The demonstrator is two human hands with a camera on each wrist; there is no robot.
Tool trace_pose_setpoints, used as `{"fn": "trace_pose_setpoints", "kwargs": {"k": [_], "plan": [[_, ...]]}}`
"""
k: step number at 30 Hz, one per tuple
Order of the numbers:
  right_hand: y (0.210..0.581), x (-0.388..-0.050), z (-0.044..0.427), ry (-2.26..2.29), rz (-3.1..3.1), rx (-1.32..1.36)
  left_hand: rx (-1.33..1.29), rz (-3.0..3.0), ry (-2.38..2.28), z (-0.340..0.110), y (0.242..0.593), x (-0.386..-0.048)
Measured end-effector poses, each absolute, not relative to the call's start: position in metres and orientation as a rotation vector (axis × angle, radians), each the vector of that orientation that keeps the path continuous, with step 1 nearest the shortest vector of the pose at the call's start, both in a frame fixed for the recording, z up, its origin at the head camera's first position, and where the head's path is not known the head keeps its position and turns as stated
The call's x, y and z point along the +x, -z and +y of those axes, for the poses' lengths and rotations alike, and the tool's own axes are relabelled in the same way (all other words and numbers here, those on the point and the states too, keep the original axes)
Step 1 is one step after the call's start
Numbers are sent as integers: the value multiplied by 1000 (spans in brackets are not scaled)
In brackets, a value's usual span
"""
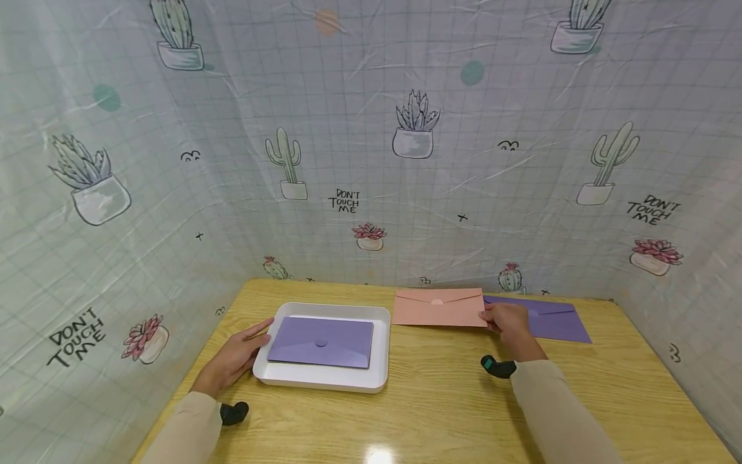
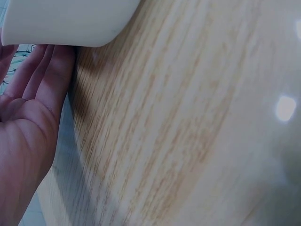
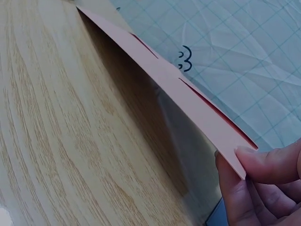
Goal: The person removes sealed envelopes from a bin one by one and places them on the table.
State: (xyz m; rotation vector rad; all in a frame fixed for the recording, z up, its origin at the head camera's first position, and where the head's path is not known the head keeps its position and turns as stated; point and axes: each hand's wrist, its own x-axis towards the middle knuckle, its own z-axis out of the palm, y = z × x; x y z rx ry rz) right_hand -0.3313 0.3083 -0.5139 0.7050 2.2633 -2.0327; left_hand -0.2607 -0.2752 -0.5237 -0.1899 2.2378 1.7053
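Observation:
A pink envelope with a flap and round seal is pinched at its right end by my right hand. In the right wrist view, thumb and fingers grip the corner of the envelope, which tilts up off the wood. A purple envelope lies to the right, partly behind that hand. My left hand touches the left side of a white tray, fingers mostly straight; in the left wrist view they reach beneath the tray's rim. Inside the tray lies another purple envelope, flat.
The wooden table carries everything. A patterned cloth with cactus drawings hangs behind it and at both sides, close to the table's back edge. Dark wrist devices show at the left wrist and the right wrist.

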Motion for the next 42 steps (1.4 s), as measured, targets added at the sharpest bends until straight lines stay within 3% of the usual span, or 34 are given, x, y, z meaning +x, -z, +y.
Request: {"fn": "trace_pose_setpoints", "kwargs": {"k": [42], "plan": [[522,-330,306,1907,2419,763,-207,2242,-1693,-275,525,-262]]}}
